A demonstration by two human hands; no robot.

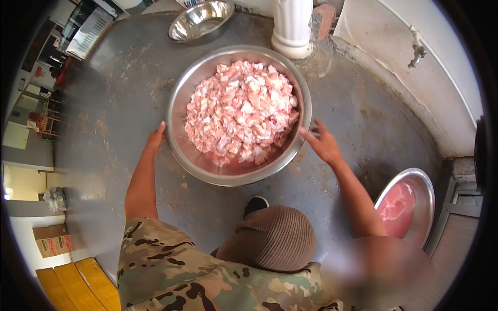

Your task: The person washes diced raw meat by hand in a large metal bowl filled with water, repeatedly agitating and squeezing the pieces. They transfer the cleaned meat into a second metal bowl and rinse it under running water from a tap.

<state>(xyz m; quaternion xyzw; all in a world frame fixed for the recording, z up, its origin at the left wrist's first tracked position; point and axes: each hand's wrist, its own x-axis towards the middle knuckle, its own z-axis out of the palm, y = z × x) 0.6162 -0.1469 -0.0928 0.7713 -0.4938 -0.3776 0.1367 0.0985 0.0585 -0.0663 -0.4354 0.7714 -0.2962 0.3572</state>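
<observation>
A wide stainless steel basin (pixel 233 179) lies in front of me, heaped with chopped raw pink meat (pixel 243 109). Reddish liquid pools at its near side. My left hand (pixel 156 136) is at the basin's left rim with the thumb raised; its other fingers are mostly hidden, and whether it grips the rim I cannot tell. At the right rim is my right hand (pixel 323 142), its fingers spread outside and its thumb over the edge, not closed on it.
Another steel basin (pixel 428 202) with pinkish-red liquid stands at right. A shiny steel bowl (pixel 202 23) and a white pillar (pixel 293 29) are beyond the meat. A tap (pixel 418 54) juts from the right wall. Cardboard boxes (pixel 52 241) and yellow slabs (pixel 79 285) lie at lower left.
</observation>
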